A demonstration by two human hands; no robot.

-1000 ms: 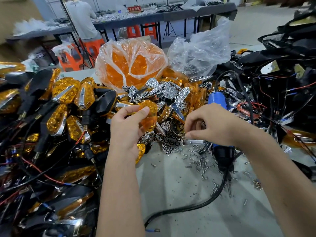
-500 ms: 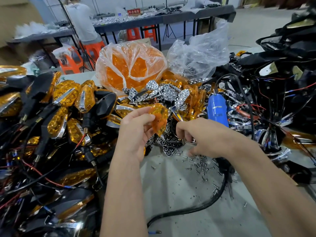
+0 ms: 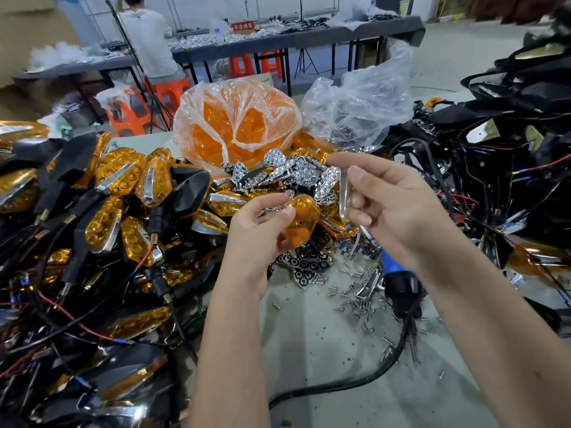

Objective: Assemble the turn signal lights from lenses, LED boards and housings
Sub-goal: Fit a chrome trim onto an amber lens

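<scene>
My left hand (image 3: 256, 230) grips an orange lens (image 3: 301, 220) between thumb and fingers, held above the table's middle. My right hand (image 3: 392, 205) pinches a thin chrome trim strip (image 3: 344, 196), which hangs point-down just right of the lens without touching it. Behind both hands lies a heap of chrome reflector pieces (image 3: 296, 174). A pile of assembled turn signals (image 3: 123, 186) with orange lenses, black housings and wires fills the left side.
A clear bag of orange lenses (image 3: 238, 125) stands at the back, next to another clear plastic bag (image 3: 358, 106). Loose screws (image 3: 361, 291) and a blue-handled corded screwdriver (image 3: 398, 279) lie on the grey table (image 3: 324, 350). Black housings with wires (image 3: 500, 156) pile up on the right. A person sits far behind.
My right hand has lifted from the screws and parts on the table, now holding the chrome strip up beside the lens. My left hand has kept hold of the lens.
</scene>
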